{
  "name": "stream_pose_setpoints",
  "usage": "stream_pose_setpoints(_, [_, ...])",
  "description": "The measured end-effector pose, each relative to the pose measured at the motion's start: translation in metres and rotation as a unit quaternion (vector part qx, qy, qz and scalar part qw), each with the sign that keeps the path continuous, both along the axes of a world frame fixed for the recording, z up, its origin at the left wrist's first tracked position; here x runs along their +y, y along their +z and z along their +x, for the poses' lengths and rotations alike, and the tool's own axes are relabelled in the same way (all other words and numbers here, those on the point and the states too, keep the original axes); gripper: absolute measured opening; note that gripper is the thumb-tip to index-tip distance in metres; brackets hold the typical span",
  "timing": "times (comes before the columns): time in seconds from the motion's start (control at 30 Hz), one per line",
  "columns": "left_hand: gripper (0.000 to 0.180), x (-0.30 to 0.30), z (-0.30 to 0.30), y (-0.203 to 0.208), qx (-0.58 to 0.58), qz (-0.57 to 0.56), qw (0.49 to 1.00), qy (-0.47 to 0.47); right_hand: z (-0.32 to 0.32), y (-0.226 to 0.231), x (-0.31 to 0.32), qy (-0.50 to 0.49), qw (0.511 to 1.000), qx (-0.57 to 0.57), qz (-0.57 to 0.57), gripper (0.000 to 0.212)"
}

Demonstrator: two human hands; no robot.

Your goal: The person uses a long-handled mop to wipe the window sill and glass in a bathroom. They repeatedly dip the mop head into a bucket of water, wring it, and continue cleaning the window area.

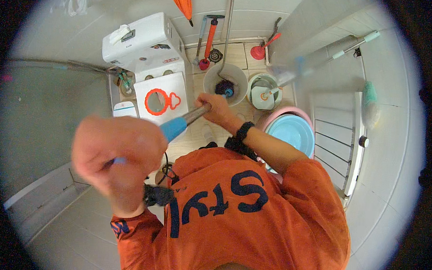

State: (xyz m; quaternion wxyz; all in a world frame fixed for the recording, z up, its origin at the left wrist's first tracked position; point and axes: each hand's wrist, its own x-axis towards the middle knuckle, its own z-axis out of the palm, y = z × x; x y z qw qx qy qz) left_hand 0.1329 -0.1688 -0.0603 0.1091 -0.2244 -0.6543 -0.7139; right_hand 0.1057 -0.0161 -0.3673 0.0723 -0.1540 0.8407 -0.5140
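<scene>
White toilet (pixel 157 54), lid apparently down, on the left beyond the hands. Mop (pixel 192 118), one, long-handled: blue sleeve (pixel 174 129) at the upper end, bare metal pole (pixel 197 114) below, dark head (pixel 224 86) lowered inside the white bucket. Pink basin (pixel 289 109), with a blue basin (pixel 292 130) nested in it, to the right. White bucket (pixel 209 82), on the tiles ahead, a grey hose (pixel 228 35) reaching into it. Left hand (pixel 122 148), blurred, clenched about the blue sleeve; right hand (pixel 217 109), wrapped around the metal pole lower down. Handling, by judgement: handle stiff and light, not fragile; head soft, probably heavy if soaked; metal likely slippery when wet. Best hold: one hand on the sleeve, the other mid-pole. Red plunger (pixel 258 52), by the far wall.
</scene>
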Motion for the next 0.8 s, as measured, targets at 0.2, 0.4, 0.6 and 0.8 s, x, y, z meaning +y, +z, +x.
stream_pose_setpoints(0.2, [0.027, -0.025, -0.014, 0.043, 0.008, 0.012, 0.999, 0.028, -0.009, 0.05, -0.055, -0.039, 0.994, 0.015, -0.1, 0.028])
stream_pose_setpoints(0.4, [0.023, -0.001, -0.017, 0.006, 0.092, -0.21, 0.973, -0.018, -0.033, 0.008, -0.032, -0.073, 0.995, -0.021, -0.068, 0.028])
stream_pose_setpoints(0.6, [0.026, 0.006, -0.036, -0.083, -0.065, -0.082, 0.992, 0.076, -0.061, -0.063, -0.018, -0.062, 0.997, -0.006, -0.05, 0.029])
stream_pose_setpoints(0.8, [0.032, -0.026, -0.018, -0.071, -0.064, 0.015, 0.96, 0.272, -0.028, -0.044, -0.047, -0.061, 0.996, -0.036, -0.049, 0.02])
